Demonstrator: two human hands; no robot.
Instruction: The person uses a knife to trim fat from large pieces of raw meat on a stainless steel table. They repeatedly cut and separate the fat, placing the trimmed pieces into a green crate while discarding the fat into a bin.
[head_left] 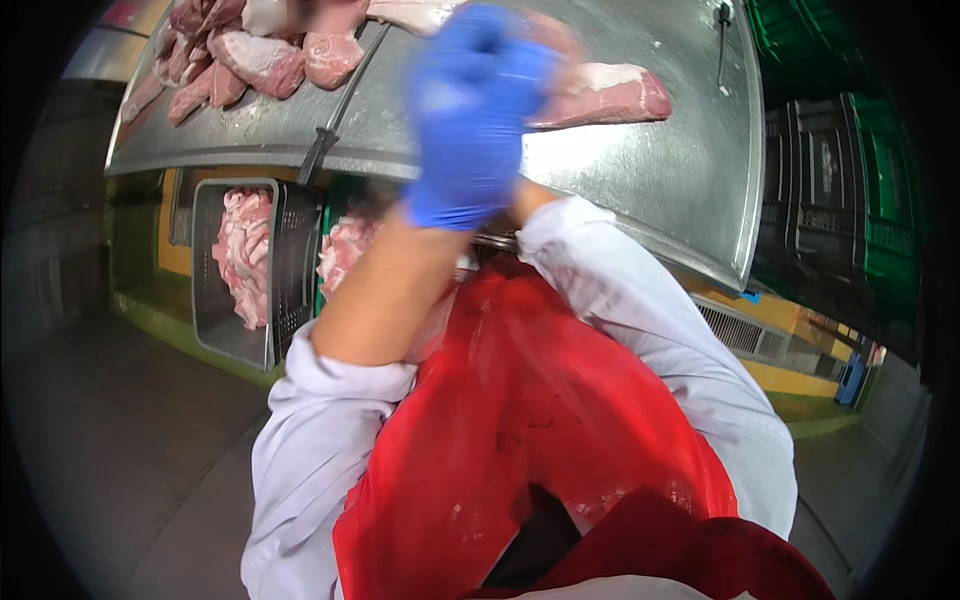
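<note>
My left hand (pixel 470 110), in a blue glove, is raised over the steel worktable (pixel 680 190), its fingers curled and slightly blurred; what it holds is unclear. My right wrist (pixel 528 200) shows behind it, but that hand is mostly hidden. A blurred pink shape shows beside the blue fingers, too indistinct to name. A long pale-topped meat cut (pixel 620 100) lies just right of my hands. Several meat pieces (pixel 250 60) are piled at the upper left.
A grey crate (pixel 240 260) of trimmings and another container of trimmings (pixel 342 250) stand below the table's near edge. A dark-handled bar (pixel 325 145) crosses its left part. Stacked black and green crates (pixel 830 190) stand at the right. My red apron fills the lower middle.
</note>
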